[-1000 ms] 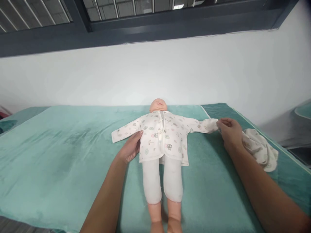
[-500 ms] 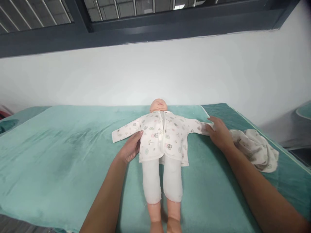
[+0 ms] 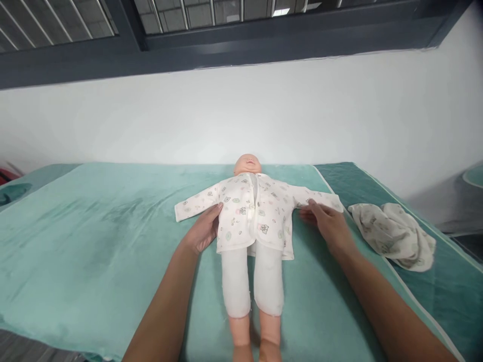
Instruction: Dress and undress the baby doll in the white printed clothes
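Note:
A baby doll (image 3: 248, 165) lies on its back, dressed in a white printed baby jacket (image 3: 236, 216) whose sleeves spread out to both sides. Its white padded legs (image 3: 268, 279) extend toward me. My left hand (image 3: 204, 229) grips the jacket's left side below the armpit, thumb on top and the other fingers partly hidden. Beside the sleeve on the right (image 3: 326, 198) is my right hand (image 3: 330, 226), its thumb side touching the sleeve's lower edge and its slightly blurred fingers loosely apart near the armpit.
A crumpled white printed cloth (image 3: 396, 234) lies to the right on the bed. The green bed cover (image 3: 94, 251) stretches under the doll, with a darker green strip (image 3: 441, 296) along the right. Behind stands a white wall (image 3: 226, 115) below a barred window (image 3: 196, 15).
My right hand has let go of the right sleeve's cuff and moved inward along the sleeve toward the armpit. The left hand stays in place.

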`<move>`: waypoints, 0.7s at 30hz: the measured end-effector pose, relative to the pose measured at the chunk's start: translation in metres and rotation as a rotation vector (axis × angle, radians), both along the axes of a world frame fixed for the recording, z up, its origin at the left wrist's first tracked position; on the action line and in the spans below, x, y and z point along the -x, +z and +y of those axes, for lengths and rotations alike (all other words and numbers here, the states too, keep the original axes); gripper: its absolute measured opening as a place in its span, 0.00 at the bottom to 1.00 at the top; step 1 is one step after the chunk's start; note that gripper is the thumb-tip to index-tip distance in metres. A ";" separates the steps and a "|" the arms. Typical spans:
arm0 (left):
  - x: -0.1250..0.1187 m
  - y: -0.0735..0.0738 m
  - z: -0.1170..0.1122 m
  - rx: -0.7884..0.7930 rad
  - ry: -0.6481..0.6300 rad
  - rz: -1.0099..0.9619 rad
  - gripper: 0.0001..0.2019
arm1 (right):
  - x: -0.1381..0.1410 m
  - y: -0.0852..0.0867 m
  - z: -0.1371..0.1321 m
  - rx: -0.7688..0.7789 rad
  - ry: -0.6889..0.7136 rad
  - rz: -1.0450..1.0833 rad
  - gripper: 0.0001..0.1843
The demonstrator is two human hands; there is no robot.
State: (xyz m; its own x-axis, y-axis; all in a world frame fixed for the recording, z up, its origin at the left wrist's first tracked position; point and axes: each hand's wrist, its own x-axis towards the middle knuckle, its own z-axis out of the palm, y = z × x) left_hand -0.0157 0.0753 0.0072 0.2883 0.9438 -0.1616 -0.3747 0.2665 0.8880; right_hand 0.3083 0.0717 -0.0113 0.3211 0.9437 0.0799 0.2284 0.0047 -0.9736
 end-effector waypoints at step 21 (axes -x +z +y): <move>-0.031 0.007 0.030 0.116 0.067 -0.077 0.20 | 0.082 0.010 0.043 0.171 0.358 0.927 0.15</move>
State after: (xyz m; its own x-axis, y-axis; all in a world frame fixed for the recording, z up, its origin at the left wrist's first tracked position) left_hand 0.0154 0.1051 0.0143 0.2414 0.9377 -0.2500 -0.4608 0.3375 0.8208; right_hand 0.2260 0.1145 -0.0016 -0.1170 0.9722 -0.2030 -0.6063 -0.2318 -0.7607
